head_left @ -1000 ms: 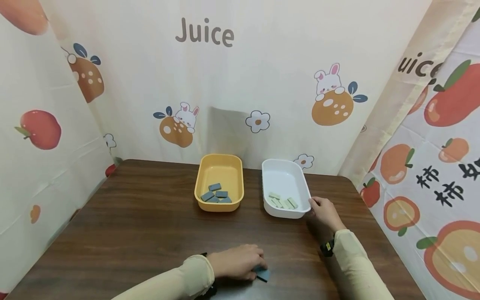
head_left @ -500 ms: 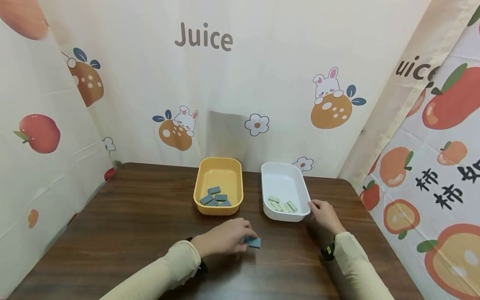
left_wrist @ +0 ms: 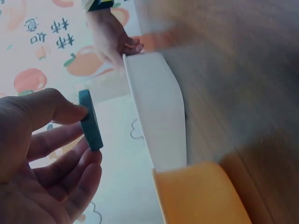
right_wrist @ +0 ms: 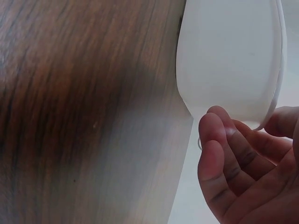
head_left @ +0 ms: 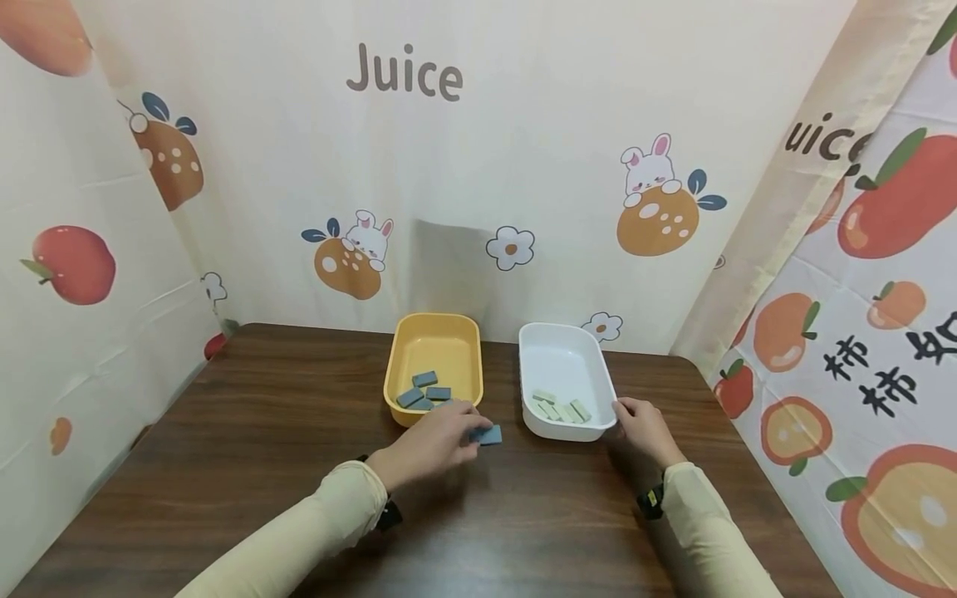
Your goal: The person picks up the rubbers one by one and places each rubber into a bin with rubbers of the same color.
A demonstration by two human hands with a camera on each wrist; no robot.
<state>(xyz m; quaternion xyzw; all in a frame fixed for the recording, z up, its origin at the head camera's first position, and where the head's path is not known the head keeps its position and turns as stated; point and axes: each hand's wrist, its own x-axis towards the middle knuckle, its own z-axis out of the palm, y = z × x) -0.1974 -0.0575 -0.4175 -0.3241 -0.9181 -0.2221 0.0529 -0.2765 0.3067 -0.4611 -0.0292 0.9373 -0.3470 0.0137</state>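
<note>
My left hand (head_left: 429, 444) pinches a small blue-grey rectangular block (head_left: 490, 435) between thumb and fingers, held above the table just in front of the yellow bin (head_left: 441, 345). In the left wrist view the block (left_wrist: 91, 120) stands on edge against the thumb tip. Several similar blue-grey blocks (head_left: 425, 379) lie at the near end of the yellow bin; the hand partly hides that end. My right hand (head_left: 649, 430) grips the near right corner of the white bin (head_left: 564, 353), thumb at the rim and fingers against the outer wall (right_wrist: 229, 56). Several pale green blocks (head_left: 543, 397) lie inside.
The two bins stand side by side toward the back of a dark wooden table (head_left: 299, 374), a narrow gap between them. Behind the table hangs a fruit-printed curtain (head_left: 516, 149), and more printed cloth (head_left: 890, 399) closes in the right side.
My left hand has lifted the blue-grey block off the front of the table and carried it forward and left, close to the yellow bin. My right hand has stayed on the white bin.
</note>
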